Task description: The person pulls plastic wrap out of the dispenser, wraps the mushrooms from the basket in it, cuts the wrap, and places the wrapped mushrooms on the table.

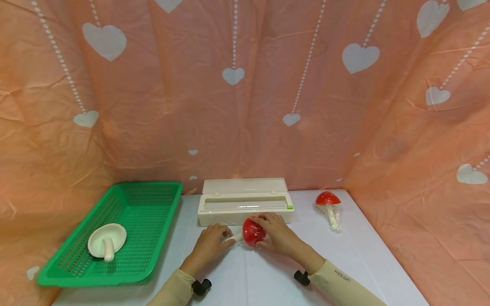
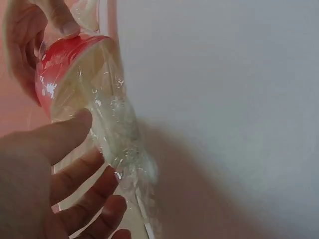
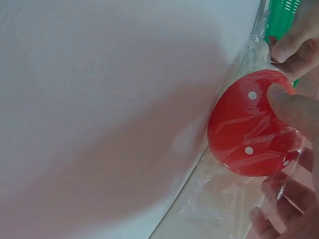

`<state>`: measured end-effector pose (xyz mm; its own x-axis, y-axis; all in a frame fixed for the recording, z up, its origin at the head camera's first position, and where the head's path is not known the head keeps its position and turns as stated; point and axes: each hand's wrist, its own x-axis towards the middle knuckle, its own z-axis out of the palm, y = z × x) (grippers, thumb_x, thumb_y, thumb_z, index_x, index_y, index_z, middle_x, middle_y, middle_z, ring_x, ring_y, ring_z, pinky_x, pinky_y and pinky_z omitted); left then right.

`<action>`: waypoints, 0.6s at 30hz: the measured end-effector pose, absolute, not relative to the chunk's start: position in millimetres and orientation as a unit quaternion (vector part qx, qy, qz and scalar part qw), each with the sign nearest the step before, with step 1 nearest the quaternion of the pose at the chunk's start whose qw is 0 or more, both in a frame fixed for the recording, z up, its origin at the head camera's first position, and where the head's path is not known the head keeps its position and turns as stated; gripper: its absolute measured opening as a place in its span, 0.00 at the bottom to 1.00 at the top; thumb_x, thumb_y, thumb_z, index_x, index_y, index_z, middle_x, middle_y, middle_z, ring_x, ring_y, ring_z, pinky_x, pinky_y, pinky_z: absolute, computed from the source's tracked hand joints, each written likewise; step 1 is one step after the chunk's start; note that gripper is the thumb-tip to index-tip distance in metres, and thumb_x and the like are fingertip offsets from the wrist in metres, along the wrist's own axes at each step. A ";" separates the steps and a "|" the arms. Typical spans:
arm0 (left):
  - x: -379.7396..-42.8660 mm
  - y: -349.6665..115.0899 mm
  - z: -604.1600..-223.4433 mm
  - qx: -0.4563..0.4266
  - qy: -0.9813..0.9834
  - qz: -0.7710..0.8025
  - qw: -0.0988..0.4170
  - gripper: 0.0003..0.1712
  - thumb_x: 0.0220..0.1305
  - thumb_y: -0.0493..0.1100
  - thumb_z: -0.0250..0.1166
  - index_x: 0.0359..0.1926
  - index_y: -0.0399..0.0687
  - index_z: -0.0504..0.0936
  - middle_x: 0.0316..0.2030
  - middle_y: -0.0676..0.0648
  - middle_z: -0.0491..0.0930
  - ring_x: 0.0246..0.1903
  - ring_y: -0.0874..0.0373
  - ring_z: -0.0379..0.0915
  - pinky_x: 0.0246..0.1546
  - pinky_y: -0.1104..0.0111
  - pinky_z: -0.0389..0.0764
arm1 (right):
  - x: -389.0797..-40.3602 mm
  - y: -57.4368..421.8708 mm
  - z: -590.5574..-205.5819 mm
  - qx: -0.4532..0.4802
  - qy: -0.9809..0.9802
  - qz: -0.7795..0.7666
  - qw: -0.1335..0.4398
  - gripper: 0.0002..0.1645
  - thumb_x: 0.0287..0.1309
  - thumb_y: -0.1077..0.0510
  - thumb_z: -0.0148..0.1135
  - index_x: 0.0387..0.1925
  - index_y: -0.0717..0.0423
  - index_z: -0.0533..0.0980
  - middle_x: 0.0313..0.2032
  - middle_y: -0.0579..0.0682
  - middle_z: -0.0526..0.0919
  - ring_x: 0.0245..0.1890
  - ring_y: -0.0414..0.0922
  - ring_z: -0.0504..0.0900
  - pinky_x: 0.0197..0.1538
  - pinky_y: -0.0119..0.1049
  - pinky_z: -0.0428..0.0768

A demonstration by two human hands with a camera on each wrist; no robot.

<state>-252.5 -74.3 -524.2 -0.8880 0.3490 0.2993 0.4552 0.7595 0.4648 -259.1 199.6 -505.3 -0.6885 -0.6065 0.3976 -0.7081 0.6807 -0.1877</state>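
R hand point(image 1: 280, 236) on film-wrapped mushrm point(image 1: 252, 231)

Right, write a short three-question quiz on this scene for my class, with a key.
1. True or false: the green basket stands left of the white box.
2. Which hand grips a red cap?
3. How many mushrooms show in the head view?

Key
1. True.
2. The right hand.
3. Three: the basket's mushroom, the gripped mushroom and the far-right mushroom.

White table point(image 1: 275, 282): green basket point(image 1: 141, 231), cream box point(image 1: 222, 217), wrapped mushroom point(image 1: 328, 200).
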 end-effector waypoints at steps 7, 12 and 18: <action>-251.0 -73.6 -524.7 -0.208 -0.936 -0.265 0.102 0.12 0.59 0.41 0.81 0.40 0.52 0.85 0.34 0.52 0.83 0.38 0.55 0.76 0.43 0.56 0.76 | -260.8 197.2 -506.1 0.359 -0.894 0.208 0.168 0.48 0.52 0.55 0.86 0.72 0.51 0.73 0.61 0.51 0.79 0.62 0.52 0.76 0.61 0.53 0.76; -249.6 -74.4 -523.6 -0.203 -0.935 -0.274 0.097 0.12 0.60 0.42 0.81 0.39 0.53 0.84 0.33 0.53 0.83 0.38 0.55 0.76 0.42 0.57 0.75 | -258.4 199.9 -505.1 0.348 -0.894 0.236 0.158 0.46 0.52 0.57 0.86 0.71 0.54 0.75 0.58 0.50 0.80 0.61 0.52 0.76 0.62 0.53 0.74; -249.7 -74.5 -519.9 -0.190 -0.935 -0.286 0.088 0.10 0.63 0.42 0.80 0.39 0.53 0.85 0.33 0.55 0.82 0.37 0.56 0.76 0.41 0.59 0.75 | -258.7 204.0 -502.1 0.337 -0.892 0.258 0.155 0.42 0.54 0.57 0.85 0.70 0.49 0.77 0.58 0.49 0.81 0.61 0.51 0.76 0.61 0.52 0.73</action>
<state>-249.7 -74.5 -519.9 -0.9125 0.3049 0.2727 0.4053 0.7640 0.5021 -258.7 204.0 -502.1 -0.7251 -0.5209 0.4505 -0.6809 0.6403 -0.3556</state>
